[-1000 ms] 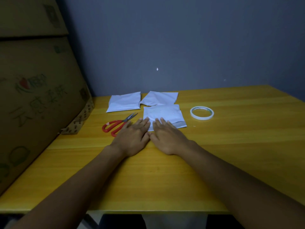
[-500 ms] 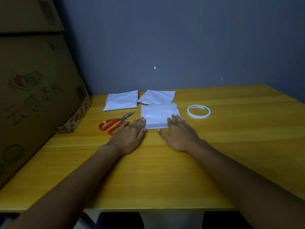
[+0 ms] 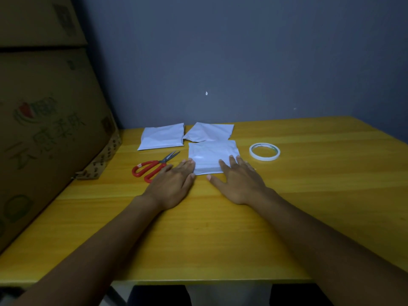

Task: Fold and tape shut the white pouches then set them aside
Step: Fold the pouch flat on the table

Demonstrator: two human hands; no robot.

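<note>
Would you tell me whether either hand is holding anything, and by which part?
Nothing is gripped: the left hand and right hand lie flat, fingertips on the nearest pouch at its near corners.

Two flat hands at the near edge of a white pouch on a yellow table.

The left hand point(image 3: 171, 184) lies palm down, fingertips touching the near pouch's point(image 3: 212, 154) left corner; the right hand point(image 3: 239, 184) lies flat with its fingers resting on the pouch's near right part. Two more pouches, one point(image 3: 162, 139) left and one point(image 3: 209, 131) right, lie behind it. Red scissors point(image 3: 152, 167) lie just left of the left hand, a tape roll point(image 3: 264, 151) right of the pouch. Cardboard boxes point(image 3: 44, 120) stand at the table's point(image 3: 309, 195) left.
</note>
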